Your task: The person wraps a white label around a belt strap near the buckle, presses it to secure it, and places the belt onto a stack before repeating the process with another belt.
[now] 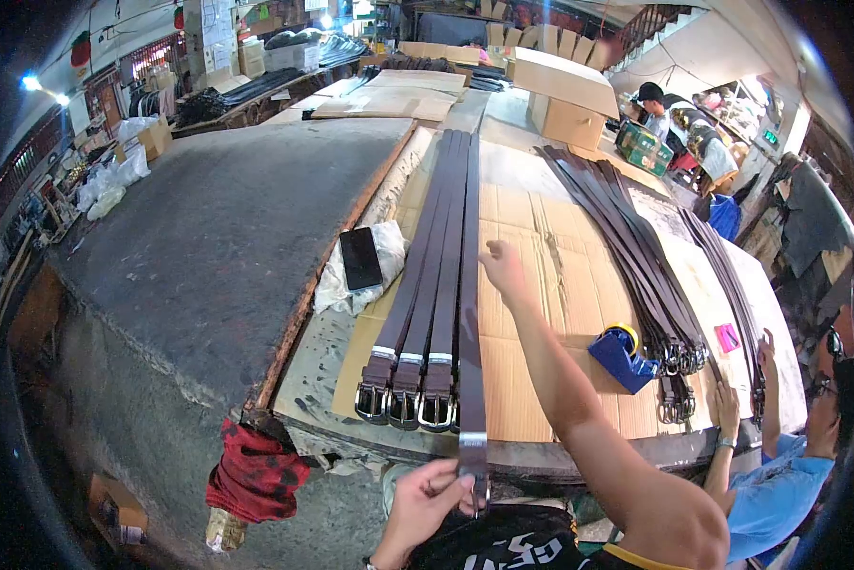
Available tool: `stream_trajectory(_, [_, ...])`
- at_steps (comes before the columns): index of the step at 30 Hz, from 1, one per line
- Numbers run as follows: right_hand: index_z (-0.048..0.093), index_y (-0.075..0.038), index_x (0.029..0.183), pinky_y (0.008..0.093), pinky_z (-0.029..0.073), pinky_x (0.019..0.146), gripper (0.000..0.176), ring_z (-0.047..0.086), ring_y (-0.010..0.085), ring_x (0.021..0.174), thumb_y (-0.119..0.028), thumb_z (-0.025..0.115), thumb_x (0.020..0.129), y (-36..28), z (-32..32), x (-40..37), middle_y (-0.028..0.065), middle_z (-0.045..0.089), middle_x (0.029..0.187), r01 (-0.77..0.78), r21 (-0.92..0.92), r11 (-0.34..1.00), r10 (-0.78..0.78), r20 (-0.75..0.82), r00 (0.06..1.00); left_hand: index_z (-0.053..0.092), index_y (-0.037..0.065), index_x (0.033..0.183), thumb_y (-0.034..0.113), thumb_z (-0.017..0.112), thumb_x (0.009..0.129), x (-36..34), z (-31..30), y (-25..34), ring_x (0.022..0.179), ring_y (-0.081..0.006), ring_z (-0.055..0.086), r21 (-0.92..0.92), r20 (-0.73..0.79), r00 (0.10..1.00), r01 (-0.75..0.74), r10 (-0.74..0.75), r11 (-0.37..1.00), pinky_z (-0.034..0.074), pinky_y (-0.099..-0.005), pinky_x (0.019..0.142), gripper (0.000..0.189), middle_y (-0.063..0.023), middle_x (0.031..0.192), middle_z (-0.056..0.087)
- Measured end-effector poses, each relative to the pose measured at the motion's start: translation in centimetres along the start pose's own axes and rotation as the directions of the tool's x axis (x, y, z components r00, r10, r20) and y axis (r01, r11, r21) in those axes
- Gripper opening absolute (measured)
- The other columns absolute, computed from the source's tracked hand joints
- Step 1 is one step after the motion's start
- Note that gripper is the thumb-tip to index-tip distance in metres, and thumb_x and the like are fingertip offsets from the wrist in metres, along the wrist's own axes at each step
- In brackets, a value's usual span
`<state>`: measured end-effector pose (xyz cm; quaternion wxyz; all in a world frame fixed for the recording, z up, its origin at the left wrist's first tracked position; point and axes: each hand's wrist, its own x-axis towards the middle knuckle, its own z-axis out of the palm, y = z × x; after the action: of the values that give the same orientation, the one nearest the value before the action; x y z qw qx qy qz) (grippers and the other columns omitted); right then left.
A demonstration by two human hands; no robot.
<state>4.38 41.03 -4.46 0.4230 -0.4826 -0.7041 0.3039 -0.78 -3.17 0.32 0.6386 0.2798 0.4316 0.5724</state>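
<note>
Several dark brown leather belts point(433, 275) lie side by side along a cardboard-covered table point(531, 285), buckles toward me. My left hand point(427, 499) pinches the buckle end of the rightmost belt point(470, 285) just past the table's near edge. My right hand point(503, 268) reaches out with its arm extended and rests its fingers on the same belt's right edge, about halfway along.
A phone point(360, 257) lies on a white cloth left of the belts. A blue tape dispenser point(622, 356) and more belt bundles point(636, 256) lie to the right. Another person in a blue shirt point(778, 475) handles belts at the right. A red cloth point(251, 475) hangs at the table's corner.
</note>
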Motion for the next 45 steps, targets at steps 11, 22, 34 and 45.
stream_trajectory(11, [0.069, 0.004, 0.105, 0.0293, 0.051, 0.065, 0.031, 0.063, 0.0148, 0.073, -0.026, 0.063, 0.098, -9.5, -10.6, -24.1, 0.009, 0.069, 0.084, -0.289, 0.263, 0.921, 0.19, 0.345, 0.919, 0.062, -0.011, 0.113, 0.009, 0.063, 0.098, 9.6, 1.2, 4.1, 0.065, -0.0116, 0.067, 0.14, -0.051, 0.988, -0.138, 0.146, 0.981, 0.057, -0.0256, 0.057, 0.025, -0.0089, 0.081, 0.071])
stream_trajectory(22, [0.068, 0.005, 0.104, 0.0259, 0.046, 0.046, 0.03, 0.061, 0.0108, 0.059, -0.023, 0.069, 0.095, -8.8, -9.2, -23.2, 0.007, 0.067, 0.077, -0.382, 0.527, 0.76, 0.177, 0.398, 0.9, 0.059, -0.007, 0.128, 0.014, 0.066, 0.096, 9.7, 1.7, 7.8, 0.09, -0.0109, 0.065, 0.691, -0.031, 0.944, -0.218, 0.329, 0.689, 0.052, -0.0247, 0.081, 0.039, -0.0077, 0.103, 0.069])
stream_trajectory(34, [0.071, 0.007, 0.093, 0.0317, 0.046, 0.057, 0.03, 0.059, 0.0148, 0.061, -0.022, 0.075, 0.088, -8.0, -7.4, -24.2, 0.0103, 0.067, 0.07, -0.119, 0.239, 0.964, 0.056, 0.255, 0.965, 0.063, -0.002, 0.126, 0.015, 0.065, 0.097, 4.7, -3.0, 9.4, 0.103, -0.0134, 0.063, 0.692, -0.24, 0.863, -0.168, 0.444, 0.702, 0.048, -0.0278, 0.093, 0.034, -0.0112, 0.116, 0.068])
stream_trajectory(45, [0.06, -0.001, 0.125, 0.0419, 0.054, 0.078, 0.052, 0.067, 0.0338, 0.087, -0.034, 0.073, 0.087, -10.2, -8.6, -27.3, 0.0192, 0.066, 0.101, -0.071, -0.109, 0.992, 0.089, 0.169, 0.982, 0.055, -0.006, 0.133, 0.03, 0.061, 0.1, 13.9, -11.5, 9.1, 0.123, -0.0238, 0.057, 0.763, -0.031, 0.889, -0.274, 0.456, 0.586, 0.042, -0.0356, 0.104, 0.049, -0.0217, 0.13, 0.061])
